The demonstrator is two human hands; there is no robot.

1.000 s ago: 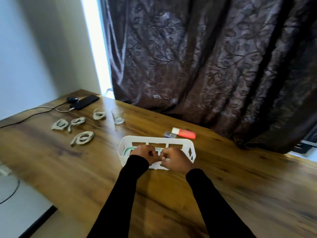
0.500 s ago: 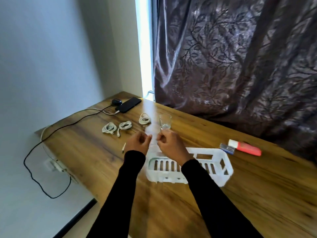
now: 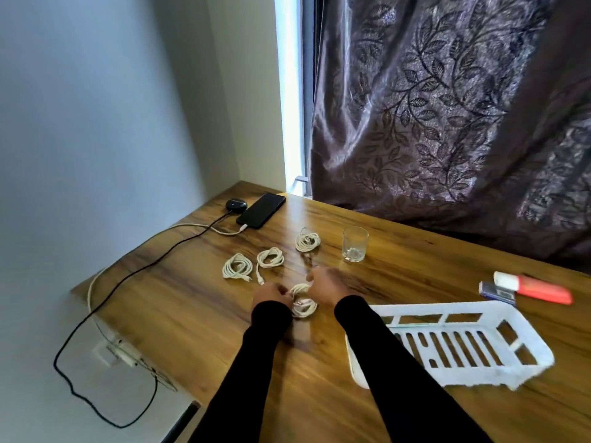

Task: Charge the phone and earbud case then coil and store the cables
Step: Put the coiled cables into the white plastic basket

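Note:
On the wooden table, a white coiled cable (image 3: 303,304) lies between my two hands. My left hand (image 3: 271,293) pinches the coil's left edge. My right hand (image 3: 325,283) is curled just above its right side; motion blur hides whether it holds the coil. Three more white coils lie farther back, one at the left (image 3: 237,266), one in the middle (image 3: 270,258) and one to the right (image 3: 307,241). The black phone (image 3: 261,210) has a white cable (image 3: 224,231) plugged in. Next to it sits the dark earbud case (image 3: 236,204) with a black cable (image 3: 144,266) attached.
A white slotted basket (image 3: 431,306) stands to the right of my right arm. A drinking glass (image 3: 354,243) stands behind my hands. A red and white object (image 3: 532,288) and a small blue one (image 3: 497,292) lie at the right. A wall socket (image 3: 115,350) is below the table's left edge.
My hands left the basket and moved left and away to the loose coil. My view swung left, so the basket now sits to the right.

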